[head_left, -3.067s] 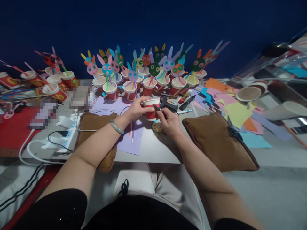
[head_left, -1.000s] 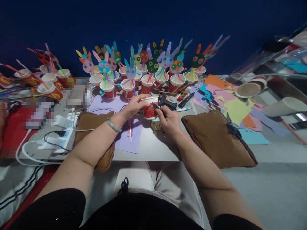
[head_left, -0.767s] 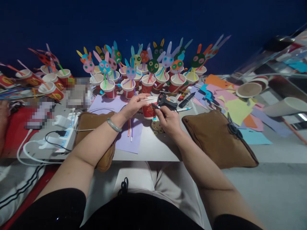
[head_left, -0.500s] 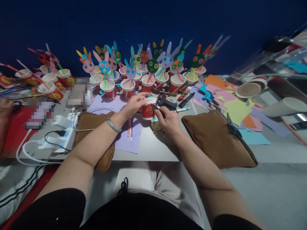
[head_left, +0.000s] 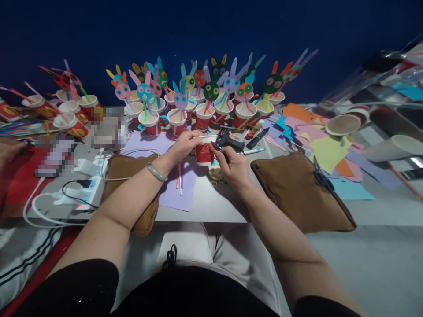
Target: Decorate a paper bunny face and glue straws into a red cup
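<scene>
My left hand grips a red paper cup by its rim, with the fingers closed along the left side. Pinched in my right hand is a dark, thin, pointed tool, and its tip is at the cup's side. My fingers cover the rest of the tool, so its kind cannot be made out. Under my right hand lies a round yellowish paper piece, partly hidden. A black glue gun rests just behind the hand. Purple paper and thin straws lie below my left wrist.
Behind stand several red cups bearing paper rabbit heads. Brown pouches lie on both sides, scissors on the right one. Coloured paper scraps spread right. A power strip with cables and another person's hand are left.
My left fingers have drawn in lower against the cup's rim. My right hand and the dark tool have shifted slightly right. The other person's hand at the left has moved a little.
</scene>
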A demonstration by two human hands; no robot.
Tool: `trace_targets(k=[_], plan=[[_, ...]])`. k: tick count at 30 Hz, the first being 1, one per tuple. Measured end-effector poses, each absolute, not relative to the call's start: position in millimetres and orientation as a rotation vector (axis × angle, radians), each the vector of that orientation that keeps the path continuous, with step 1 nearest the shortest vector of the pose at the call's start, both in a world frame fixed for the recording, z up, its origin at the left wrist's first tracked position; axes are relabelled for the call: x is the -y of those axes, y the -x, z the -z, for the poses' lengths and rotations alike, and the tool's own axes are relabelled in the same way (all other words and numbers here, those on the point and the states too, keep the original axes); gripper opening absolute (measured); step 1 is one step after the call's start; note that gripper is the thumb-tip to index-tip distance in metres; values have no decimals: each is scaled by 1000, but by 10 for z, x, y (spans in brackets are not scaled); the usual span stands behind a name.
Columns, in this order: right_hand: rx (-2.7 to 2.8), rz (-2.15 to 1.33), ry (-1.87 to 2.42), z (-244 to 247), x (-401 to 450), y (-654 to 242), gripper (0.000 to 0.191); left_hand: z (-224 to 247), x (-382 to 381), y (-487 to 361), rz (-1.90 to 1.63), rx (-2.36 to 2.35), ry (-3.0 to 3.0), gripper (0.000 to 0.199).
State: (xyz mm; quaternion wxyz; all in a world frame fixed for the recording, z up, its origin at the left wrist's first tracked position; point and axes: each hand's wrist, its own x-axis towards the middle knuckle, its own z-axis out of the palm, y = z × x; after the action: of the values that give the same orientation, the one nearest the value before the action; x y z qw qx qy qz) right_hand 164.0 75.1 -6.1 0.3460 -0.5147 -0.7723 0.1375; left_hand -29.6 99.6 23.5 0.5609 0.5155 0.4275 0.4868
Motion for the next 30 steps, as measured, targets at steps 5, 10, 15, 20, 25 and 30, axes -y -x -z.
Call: trace_targets(k=[5,10,15,20,25,30], plan=[[2068,-331,1374,60,-753,-1633,50,-197,-1030,319,-1161,-1009,-1225,15],[2104,-320,1409,48,-754,-1630,50,-167,-1053,359,-1195,-998,-1348,15],[2115,-305,1419,41,-741,-1624,50,-157,-1050,367,-1214,-960,-1433,18],[2094,-306,1400,51,-742,-1624,51,-179,-1024,342,-1214,-913,-1403,26],[2074,-326,1385,56,-750,-1627,51,-220,-999,318,-1207,-899,-1365,25],[2077,-315,1386,48,-739,-1623,50,-227,-981,320,-1204,-922,-1364,25]])
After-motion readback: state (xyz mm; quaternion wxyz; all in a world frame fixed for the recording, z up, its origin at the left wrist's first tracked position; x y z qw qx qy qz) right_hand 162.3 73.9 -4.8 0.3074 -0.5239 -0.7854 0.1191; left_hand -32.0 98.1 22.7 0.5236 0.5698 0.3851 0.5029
